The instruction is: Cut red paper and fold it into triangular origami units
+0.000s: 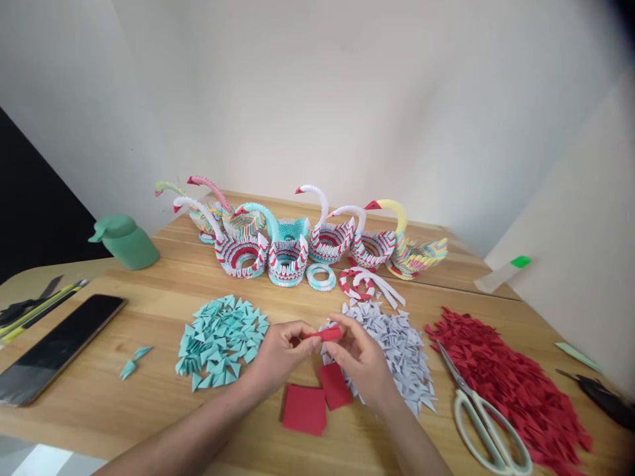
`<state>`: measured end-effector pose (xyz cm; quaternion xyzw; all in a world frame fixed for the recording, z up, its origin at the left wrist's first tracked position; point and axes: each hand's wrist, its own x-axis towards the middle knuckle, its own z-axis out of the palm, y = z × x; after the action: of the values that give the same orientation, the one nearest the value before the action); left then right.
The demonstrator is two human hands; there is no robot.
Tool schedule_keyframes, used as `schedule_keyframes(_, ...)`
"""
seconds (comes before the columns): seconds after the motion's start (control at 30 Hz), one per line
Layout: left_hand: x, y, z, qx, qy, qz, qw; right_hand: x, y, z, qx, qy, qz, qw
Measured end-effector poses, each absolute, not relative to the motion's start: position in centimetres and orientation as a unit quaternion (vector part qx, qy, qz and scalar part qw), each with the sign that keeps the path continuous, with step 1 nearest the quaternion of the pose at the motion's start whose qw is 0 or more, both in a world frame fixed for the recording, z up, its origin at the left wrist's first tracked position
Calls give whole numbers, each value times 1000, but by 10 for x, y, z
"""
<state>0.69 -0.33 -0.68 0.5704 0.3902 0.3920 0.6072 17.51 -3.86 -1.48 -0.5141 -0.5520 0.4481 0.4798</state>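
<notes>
Between my two hands is a folded strip of red paper (328, 333), held above the table. My left hand (284, 350) pinches its left end with thumb and fingers. At the other end, my right hand (361, 354) grips it between thumb and fingertips. Below them lie a stack of red paper rectangles (304, 410) and a smaller red paper piece (335, 385), partly beside my right hand. A pile of folded teal paper triangles (218, 340) is left of my hands. Pale grey-lilac paper triangles (397, 350) are heaped behind and right of my right hand.
Several folded-paper swans (288, 261) stand at the back, with a teal-white paper ring (321, 277) and red-white ring (356, 284) before them. Scissors (479, 410) touch a red triangle pile (510, 383) at right. A phone (59, 347) and green jug (126, 243) are left.
</notes>
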Motion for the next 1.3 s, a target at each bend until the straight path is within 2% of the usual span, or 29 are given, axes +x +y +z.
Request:
schedule_keyframes(0.13, 8, -4, -8, 575, 387, 382, 612, 171, -39, -13, -519, -527, 467, 484)
schedule_keyframes(0.6, 10, -5, -5, 568, 383, 372, 627, 175, -39, -17, -525, -547, 417, 501)
schedule_keyframes(0.93, 4, -1, -6, 566, 391, 387, 614, 179, -37, -16, -502, -494, 484, 520)
schedule_keyframes(1.07, 5, 2, -9, 507, 387, 429, 639, 177, -38, -22, -516, -530, 447, 504)
schedule_keyframes(1.17, 8, 0, -11, 479, 373, 407, 683, 175, -39, -26, -526, -544, 416, 504)
schedule_keyframes(1.3, 11, -3, -13, 488, 377, 387, 685, 172, -40, -28, -531, -550, 405, 501)
